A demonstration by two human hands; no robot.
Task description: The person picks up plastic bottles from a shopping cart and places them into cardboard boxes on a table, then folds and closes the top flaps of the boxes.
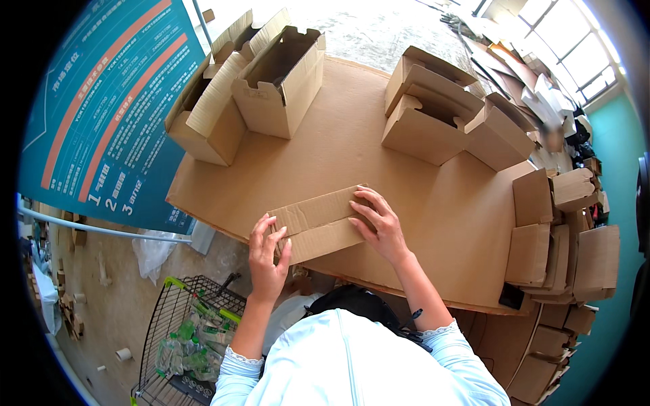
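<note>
Both arms come up from the bottom of the picture in light blue sleeves. The left hand (266, 256) lies on the left end of a flat folded cardboard piece (318, 223), with the fingers curled over its edge and the thumb on the near side. The right hand (379, 223) lies flat on the right end, fingers spread and pressing down. So both hands rest on the piece, one at each end.

The cardboard piece lies near the front edge of the table (433, 223), which is covered with a big brown sheet. The middle of the table, behind the hands, is bare, so there is plenty of room there. The left edge of the table is close to the left hand.

At the back left stand two open boxes (274, 84), touching each other. At the back right stand three more open boxes (440, 115), packed close together. Along the right edge lie stacks of flat cardboard (562, 250); I cannot count them well.

Down on the floor to the left is a wire basket (186, 338) with green handles and small packets inside. A big blue sign (108, 108) leans on the left side.
</note>
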